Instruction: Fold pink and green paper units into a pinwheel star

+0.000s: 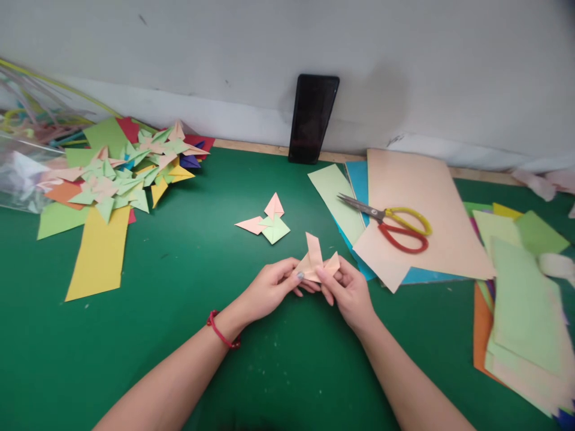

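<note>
Between both hands is a partly folded piece of peach origami paper [313, 254], with one flap standing up and another slanting out to the right. My left hand [274, 284] pinches its left side, thumb on top. On the right side, my right hand [348, 291] grips it with the thumb across the front. Some of the curled fingers are hidden behind the paper and the hands. Just beyond my left hand, a small pinwheel-like origami piece [275, 230] in light green and peach lies on the green table [202, 359].
Scissors [381, 218] with yellow and red handles rest on peach sheets [417, 179] at the right. A black phone [313, 120] leans against the wall. Folded paper stars [101, 182] pile up at the left, by a clear container [22, 173]. Paper strips [525, 305] stack far right.
</note>
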Demonstrator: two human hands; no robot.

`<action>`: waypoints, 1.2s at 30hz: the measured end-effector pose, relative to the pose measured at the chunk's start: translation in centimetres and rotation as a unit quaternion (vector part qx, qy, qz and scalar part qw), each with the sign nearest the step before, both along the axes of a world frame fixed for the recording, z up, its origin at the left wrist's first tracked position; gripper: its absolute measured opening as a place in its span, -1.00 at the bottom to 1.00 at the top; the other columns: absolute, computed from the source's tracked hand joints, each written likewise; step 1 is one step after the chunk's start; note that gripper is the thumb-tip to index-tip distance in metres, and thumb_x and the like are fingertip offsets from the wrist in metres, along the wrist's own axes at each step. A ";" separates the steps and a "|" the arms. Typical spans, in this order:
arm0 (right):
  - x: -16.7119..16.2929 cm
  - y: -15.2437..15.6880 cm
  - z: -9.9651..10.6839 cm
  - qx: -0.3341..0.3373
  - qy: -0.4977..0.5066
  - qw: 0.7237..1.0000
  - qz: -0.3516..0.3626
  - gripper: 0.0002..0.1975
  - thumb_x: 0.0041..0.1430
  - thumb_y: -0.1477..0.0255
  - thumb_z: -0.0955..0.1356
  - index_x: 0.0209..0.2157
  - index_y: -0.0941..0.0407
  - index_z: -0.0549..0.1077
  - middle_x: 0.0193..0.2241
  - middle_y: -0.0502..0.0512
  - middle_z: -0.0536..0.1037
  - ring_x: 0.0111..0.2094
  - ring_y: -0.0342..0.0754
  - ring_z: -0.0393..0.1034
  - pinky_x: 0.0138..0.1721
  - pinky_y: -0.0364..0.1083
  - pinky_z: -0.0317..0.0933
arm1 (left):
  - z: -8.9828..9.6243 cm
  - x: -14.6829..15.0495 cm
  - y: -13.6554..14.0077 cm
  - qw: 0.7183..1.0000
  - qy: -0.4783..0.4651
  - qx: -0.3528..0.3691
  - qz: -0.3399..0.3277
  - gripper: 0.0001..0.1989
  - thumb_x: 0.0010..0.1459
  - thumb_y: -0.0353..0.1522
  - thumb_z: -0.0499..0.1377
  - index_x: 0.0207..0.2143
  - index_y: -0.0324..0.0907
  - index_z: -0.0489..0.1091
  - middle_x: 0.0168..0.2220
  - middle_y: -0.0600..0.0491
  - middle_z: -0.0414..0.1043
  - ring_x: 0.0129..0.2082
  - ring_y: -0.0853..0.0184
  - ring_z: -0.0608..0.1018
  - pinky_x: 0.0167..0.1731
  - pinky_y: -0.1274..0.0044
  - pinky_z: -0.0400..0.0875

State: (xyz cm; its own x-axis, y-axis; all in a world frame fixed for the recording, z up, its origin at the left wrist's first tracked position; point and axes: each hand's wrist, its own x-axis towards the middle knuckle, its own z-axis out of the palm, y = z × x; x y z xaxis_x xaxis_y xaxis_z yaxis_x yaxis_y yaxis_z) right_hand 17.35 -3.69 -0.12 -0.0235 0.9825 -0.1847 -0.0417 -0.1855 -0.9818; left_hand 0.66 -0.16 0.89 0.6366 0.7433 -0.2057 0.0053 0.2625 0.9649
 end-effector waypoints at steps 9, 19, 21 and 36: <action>-0.1 -0.3 0.0 0.005 0.014 0.999 0.047 -0.81 0.15 0.36 0.31 -0.47 0.12 0.25 -0.74 -0.17 0.26 -0.72 -0.30 0.06 -0.65 -0.23 -0.05 | 0.3 0.1 -0.1 0.997 0.076 0.015 0.030 -0.77 0.10 -0.26 0.12 -0.50 -0.24 0.27 -0.45 0.05 0.47 -0.40 0.34 0.54 -0.42 0.56 0.42; -0.2 -0.4 0.0 0.020 -0.009 0.999 0.035 -0.77 0.16 0.39 0.30 -0.54 0.12 0.23 -0.72 -0.14 0.28 -0.67 -0.26 0.13 -0.60 -0.22 0.02 | 0.4 0.0 -0.2 0.997 0.068 0.014 0.018 -0.78 0.12 -0.29 0.11 -0.51 -0.23 0.24 -0.46 0.02 0.50 -0.41 0.34 0.56 -0.42 0.56 0.41; -0.2 -0.3 0.0 0.019 -0.007 0.999 0.035 -0.78 0.16 0.39 0.30 -0.53 0.12 0.23 -0.72 -0.15 0.27 -0.67 -0.26 0.13 -0.59 -0.22 0.03 | 0.3 0.0 -0.2 0.997 0.070 0.014 0.021 -0.77 0.11 -0.29 0.12 -0.52 -0.22 0.23 -0.48 0.04 0.49 -0.43 0.35 0.56 -0.44 0.57 0.41; -0.2 -0.4 -0.3 0.057 0.012 0.997 0.052 -0.92 0.13 0.44 0.31 -0.43 0.10 0.32 -0.52 -0.04 0.40 -0.45 -0.16 0.34 -0.39 -0.17 0.23 | 0.8 0.1 -0.1 0.997 0.064 0.004 0.037 -0.85 0.12 -0.33 0.11 -0.42 -0.25 0.32 -0.45 0.03 0.51 -0.40 0.34 0.55 -0.36 0.53 0.41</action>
State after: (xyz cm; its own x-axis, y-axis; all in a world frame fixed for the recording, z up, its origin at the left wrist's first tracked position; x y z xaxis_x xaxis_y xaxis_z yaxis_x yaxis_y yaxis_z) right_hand 17.17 -4.06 -0.38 -0.1292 0.9891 -0.0702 -0.0525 -0.0776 -0.9956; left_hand 0.73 -0.31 1.67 0.5487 0.7890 -0.2763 0.1103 0.2593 0.9595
